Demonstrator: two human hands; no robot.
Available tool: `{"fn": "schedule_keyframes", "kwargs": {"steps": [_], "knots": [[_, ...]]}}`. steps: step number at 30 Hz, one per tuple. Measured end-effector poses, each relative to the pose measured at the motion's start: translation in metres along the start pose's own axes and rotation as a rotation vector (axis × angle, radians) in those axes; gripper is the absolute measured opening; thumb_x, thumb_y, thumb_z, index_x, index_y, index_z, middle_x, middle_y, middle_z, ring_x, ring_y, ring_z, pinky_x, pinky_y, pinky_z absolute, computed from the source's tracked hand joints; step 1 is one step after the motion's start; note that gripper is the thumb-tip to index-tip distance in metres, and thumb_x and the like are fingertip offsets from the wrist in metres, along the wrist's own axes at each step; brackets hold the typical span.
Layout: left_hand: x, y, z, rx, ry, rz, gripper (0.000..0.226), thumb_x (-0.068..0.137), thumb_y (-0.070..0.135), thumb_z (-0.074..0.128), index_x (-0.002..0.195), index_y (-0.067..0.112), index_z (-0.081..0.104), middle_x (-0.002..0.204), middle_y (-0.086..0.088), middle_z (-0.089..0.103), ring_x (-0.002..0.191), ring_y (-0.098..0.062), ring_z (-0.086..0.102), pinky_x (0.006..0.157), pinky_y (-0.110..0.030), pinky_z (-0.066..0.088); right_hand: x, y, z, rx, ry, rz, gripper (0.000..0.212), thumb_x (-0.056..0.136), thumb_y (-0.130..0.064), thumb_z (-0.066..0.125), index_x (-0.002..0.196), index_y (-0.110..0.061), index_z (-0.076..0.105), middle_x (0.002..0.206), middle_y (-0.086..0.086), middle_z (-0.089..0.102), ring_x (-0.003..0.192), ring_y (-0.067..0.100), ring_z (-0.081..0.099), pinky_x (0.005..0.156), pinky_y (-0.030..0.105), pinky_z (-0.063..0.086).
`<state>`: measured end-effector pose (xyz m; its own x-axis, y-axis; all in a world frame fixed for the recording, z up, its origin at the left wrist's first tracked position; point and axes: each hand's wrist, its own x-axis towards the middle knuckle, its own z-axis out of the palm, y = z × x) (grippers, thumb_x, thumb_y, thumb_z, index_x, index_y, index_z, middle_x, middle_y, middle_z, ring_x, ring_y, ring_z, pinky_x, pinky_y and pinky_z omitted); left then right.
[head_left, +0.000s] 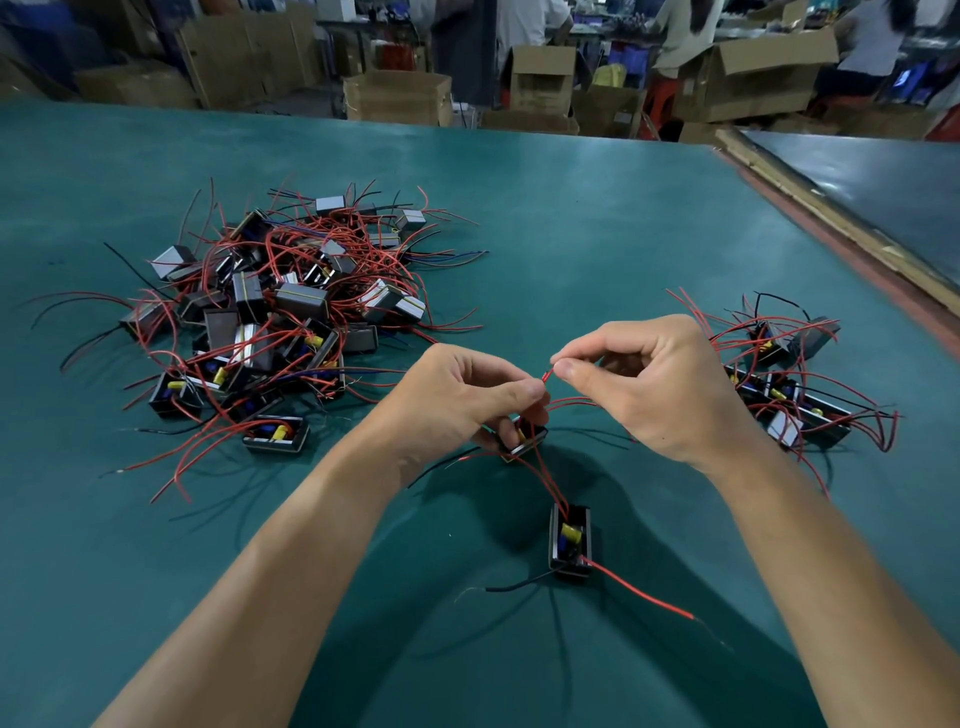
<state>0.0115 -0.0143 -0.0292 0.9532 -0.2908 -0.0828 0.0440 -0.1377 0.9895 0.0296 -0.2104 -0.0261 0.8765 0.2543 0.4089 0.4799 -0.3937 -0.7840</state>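
Head view: left hand (467, 395) grips a module (524, 439) just beyond the lone module (570, 540), steadying it. Right hand (654, 384) pinches the red wire (546, 375) tip above it against the left fingertips, likely to twist leads together. Pile (270, 312) sits far left of the lone module and the batch (795, 395) to its right, probably todo and done.

Two hands (462, 400), two single modules (570, 540), two module heaps (270, 312).
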Motion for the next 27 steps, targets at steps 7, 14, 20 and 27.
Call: {"fn": "schedule_keyframes", "kwargs": {"steps": [7,14,20,27], "knots": [[-0.0003,0.0020,0.0002,-0.025,0.008,0.006,0.019,0.096,0.017,0.059,0.084,0.012,0.072,0.077,-0.004,0.073,0.050,-0.011,0.059,0.049,-0.018,0.045,0.0005,-0.0030,-0.0006,0.043,0.023,-0.015,0.011,0.085,-0.005,0.076,0.080,-0.015,0.078,0.055,-0.020,0.061,0.043,0.003,0.044,0.047,0.010,0.030],[0.0000,0.0019,0.0017,-0.036,0.005,0.038,0.018,0.096,0.016,0.058,0.086,0.012,0.073,0.071,-0.003,0.070,0.048,-0.011,0.056,0.051,-0.020,0.047,-0.0003,-0.0041,-0.0006,0.079,-0.005,-0.027,0.025,0.084,-0.005,0.076,0.078,-0.029,0.077,0.085,-0.006,0.071,0.051,0.010,0.049,0.051,0.019,0.037],[0.0005,0.0016,0.0028,-0.022,0.017,0.068,0.020,0.097,0.016,0.057,0.087,0.013,0.075,0.066,0.003,0.066,0.050,-0.010,0.052,0.052,-0.018,0.047,-0.0007,-0.0031,-0.0018,0.059,-0.013,-0.030,0.023,0.082,-0.008,0.076,0.074,-0.030,0.077,0.083,-0.008,0.071,0.054,0.016,0.054,0.052,0.025,0.041],[0.0015,-0.0008,0.0044,-0.011,0.059,0.072,0.016,0.095,0.013,0.061,0.089,0.007,0.074,0.062,0.000,0.065,0.046,-0.010,0.048,0.049,-0.017,0.046,0.0001,-0.0028,0.0000,-0.012,0.013,-0.067,0.017,0.082,-0.010,0.076,0.076,-0.025,0.077,0.081,-0.005,0.072,0.058,0.024,0.060,0.053,0.042,0.047]]}}
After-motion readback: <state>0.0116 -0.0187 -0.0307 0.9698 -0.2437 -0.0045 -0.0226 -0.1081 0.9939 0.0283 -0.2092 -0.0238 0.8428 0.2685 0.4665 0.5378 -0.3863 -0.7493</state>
